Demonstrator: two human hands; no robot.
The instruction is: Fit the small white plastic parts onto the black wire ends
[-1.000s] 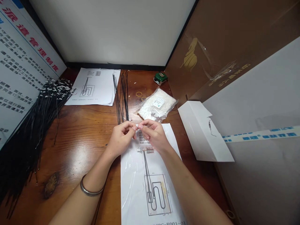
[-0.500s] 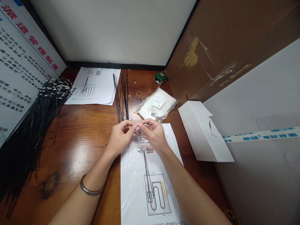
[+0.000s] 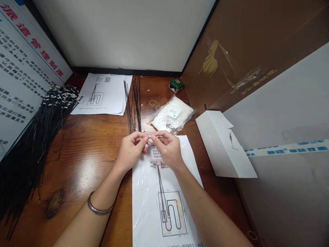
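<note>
Over the top of a printed drawing sheet (image 3: 144, 212), my two hands meet fingertip to fingertip. My left hand (image 3: 132, 151) is closed in a pinch on a thin black wire (image 3: 111, 214), which trails down beside the left forearm. Pinched in my right hand (image 3: 168, 149) is a tiny white piece, apparently a connector housing (image 3: 149, 137); the fingers hide most of it. Just beyond the hands lies a clear bag of small white pieces (image 3: 173, 113) with a label. Several black wires (image 3: 137, 103) lie on the table behind the left hand.
A large bundle of black wires with white ends (image 3: 43, 127) fills the left side. Other printed sheets (image 3: 113, 96), a green tape measure (image 3: 176, 85) and yellow rubber bands (image 3: 152, 103) lie farther back. A white folded box (image 3: 218, 147) and a brown carton (image 3: 231, 44) stand right.
My left hand has shifted very slightly left, its fingertips a little apart from the right ones. The right hand stays nearly in place, and both keep their pinch.
</note>
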